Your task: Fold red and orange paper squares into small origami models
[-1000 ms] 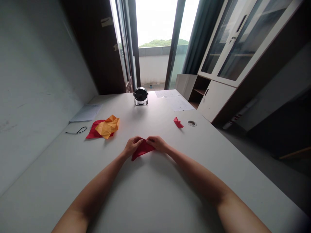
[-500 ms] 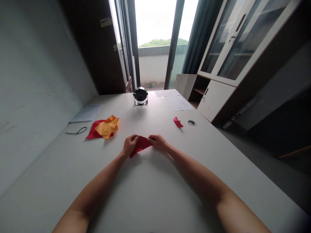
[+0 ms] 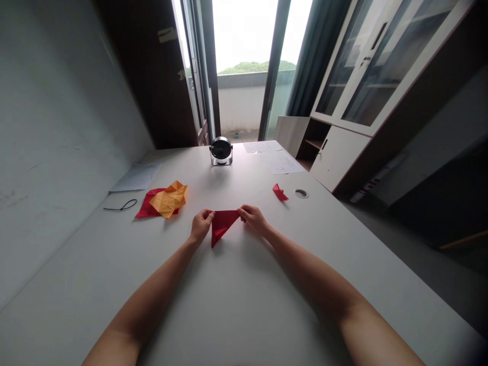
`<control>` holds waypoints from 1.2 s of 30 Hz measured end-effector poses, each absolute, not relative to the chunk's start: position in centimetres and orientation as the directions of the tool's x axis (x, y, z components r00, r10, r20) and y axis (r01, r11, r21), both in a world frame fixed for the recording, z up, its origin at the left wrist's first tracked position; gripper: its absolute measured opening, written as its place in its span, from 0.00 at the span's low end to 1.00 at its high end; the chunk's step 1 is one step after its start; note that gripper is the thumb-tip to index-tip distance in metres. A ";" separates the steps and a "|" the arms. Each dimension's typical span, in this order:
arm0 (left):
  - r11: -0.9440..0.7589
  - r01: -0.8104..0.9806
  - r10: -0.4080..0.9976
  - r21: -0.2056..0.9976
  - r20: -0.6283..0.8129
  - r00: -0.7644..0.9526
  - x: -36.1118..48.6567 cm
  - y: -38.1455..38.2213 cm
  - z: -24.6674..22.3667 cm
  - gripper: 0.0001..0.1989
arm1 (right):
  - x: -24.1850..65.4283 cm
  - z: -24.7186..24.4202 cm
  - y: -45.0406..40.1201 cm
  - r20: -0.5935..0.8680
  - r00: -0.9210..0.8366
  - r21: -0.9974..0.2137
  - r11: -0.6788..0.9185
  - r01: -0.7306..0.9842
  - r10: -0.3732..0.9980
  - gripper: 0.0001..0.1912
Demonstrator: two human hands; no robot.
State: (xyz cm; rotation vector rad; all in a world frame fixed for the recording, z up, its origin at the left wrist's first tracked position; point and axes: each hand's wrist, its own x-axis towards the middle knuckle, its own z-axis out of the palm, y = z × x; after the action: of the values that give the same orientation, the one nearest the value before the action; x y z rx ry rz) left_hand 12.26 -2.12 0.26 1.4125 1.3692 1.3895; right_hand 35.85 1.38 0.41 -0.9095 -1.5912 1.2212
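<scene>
A folded red paper [image 3: 223, 222] is stretched between my two hands over the white table [image 3: 236, 300]. Its top edge runs nearly level, and one point hangs down at the lower left. My left hand [image 3: 202, 223] pinches the upper left corner. The upper right corner is pinched by my right hand [image 3: 252, 218]. Farther right lies a small folded red paper piece [image 3: 280, 192]. On the left, a creased orange paper [image 3: 168, 200] rests on top of a red sheet [image 3: 144, 208].
A black cable tie [image 3: 121, 206] and white papers [image 3: 135, 177] lie at the left. A round device on a stand [image 3: 221, 151] is at the far edge. More papers [image 3: 284, 163] and a ring-shaped table opening [image 3: 301, 193] are at the right.
The red paper has turned so its top edge is level and its lower point has swung right. My right hand has shifted slightly right and up, out to the paper's corner.
</scene>
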 end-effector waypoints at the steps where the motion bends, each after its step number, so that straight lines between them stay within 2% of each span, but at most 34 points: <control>1: -0.183 0.191 0.968 0.964 0.211 -0.134 12.2 -2.1 0.3 0.13 | 35.9 0.4 1.4 0.226 -0.320 -0.971 0.239 0.004 0.920 0.19; 8: -0.142 0.061 0.985 0.988 0.148 -0.092 12.3 -2.0 0.6 0.14 | 35.9 0.9 1.2 0.245 -0.376 -0.968 0.202 -0.152 0.893 0.20; 13: -0.123 -0.017 0.990 0.992 0.122 -0.066 12.5 -2.0 0.7 0.14 | 35.6 1.1 0.9 0.227 -0.428 -0.972 0.181 -0.146 0.875 0.19; 19: -0.134 -0.013 0.990 0.991 0.134 -0.034 12.4 -1.9 0.2 0.13 | 35.3 0.3 1.0 0.214 -0.442 -0.975 0.165 -0.146 0.871 0.18; 26: -0.135 -0.001 0.991 0.991 0.135 0.017 12.4 -2.0 -0.1 0.15 | 35.1 0.1 1.1 0.179 -0.443 -0.981 0.127 -0.146 0.879 0.24; 32: -0.124 -0.024 0.991 0.992 0.125 0.050 12.6 -2.3 0.2 0.16 | 34.9 1.0 0.7 0.233 -0.454 -0.971 0.186 -0.148 0.860 0.23; 36: -0.115 -0.057 0.992 0.992 0.117 0.039 12.6 -2.3 0.3 0.16 | 34.9 1.0 0.6 0.200 -0.460 -0.976 0.136 -0.168 0.865 0.23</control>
State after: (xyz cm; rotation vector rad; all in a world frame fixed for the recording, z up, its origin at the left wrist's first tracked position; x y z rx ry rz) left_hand 12.60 -2.28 0.31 1.2726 1.0810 1.2876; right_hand 34.93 0.57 1.05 -0.7048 -1.5306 1.4761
